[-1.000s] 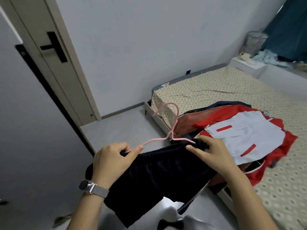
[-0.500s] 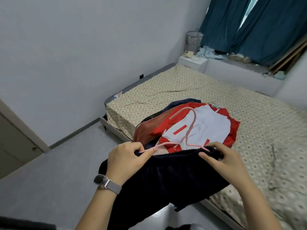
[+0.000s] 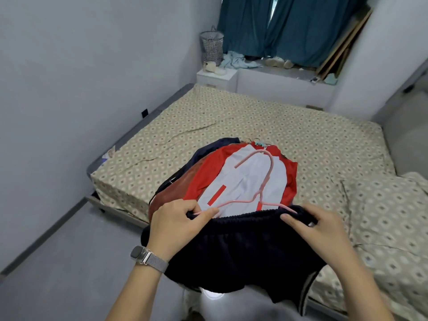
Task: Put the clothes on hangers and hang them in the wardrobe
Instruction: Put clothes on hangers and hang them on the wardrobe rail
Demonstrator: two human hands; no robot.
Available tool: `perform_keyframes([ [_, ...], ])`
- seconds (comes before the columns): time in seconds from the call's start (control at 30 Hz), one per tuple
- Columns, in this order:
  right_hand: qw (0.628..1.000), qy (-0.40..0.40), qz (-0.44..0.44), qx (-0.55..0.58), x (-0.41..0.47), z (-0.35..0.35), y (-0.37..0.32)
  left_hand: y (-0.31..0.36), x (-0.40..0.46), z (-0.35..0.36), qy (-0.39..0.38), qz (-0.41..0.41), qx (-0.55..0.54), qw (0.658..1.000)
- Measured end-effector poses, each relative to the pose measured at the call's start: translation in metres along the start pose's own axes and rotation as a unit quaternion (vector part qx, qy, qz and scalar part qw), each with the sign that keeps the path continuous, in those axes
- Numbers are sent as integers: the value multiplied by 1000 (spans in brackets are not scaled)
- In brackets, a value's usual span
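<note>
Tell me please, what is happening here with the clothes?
A person is fitting dark shorts onto a pink hanger. The left hand grips one end of the waistband together with the hanger's arm, and the right hand grips the other end. The hanger's hook points away, over a pile of clothes lying on the bed, with a red and white garment on top. No wardrobe is in view, so nothing is hung yet.

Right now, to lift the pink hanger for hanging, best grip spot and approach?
Likely the bare neck under the hook of the pink hanger, coming from above. The hook stands free over the clothes pile, while both shoulder ends sit inside the dark shorts' waistband, pinched by left hand and right hand.
</note>
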State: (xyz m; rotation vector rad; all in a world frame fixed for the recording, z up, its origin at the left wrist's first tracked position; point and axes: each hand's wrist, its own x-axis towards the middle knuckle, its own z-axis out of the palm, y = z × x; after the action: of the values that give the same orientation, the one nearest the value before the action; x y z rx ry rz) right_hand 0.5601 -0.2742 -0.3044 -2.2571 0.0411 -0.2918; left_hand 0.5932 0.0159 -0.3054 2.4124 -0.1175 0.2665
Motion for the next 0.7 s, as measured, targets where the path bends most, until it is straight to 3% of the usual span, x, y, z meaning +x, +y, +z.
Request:
perform_keyframes([
  [0.4, 991, 108, 70, -21, 108, 50, -18, -35, 181, 4, -69, 104, -19, 992],
  [0.7, 982, 108, 154, -20, 152, 66, 5, -50, 252, 45, -120, 128, -9, 984],
])
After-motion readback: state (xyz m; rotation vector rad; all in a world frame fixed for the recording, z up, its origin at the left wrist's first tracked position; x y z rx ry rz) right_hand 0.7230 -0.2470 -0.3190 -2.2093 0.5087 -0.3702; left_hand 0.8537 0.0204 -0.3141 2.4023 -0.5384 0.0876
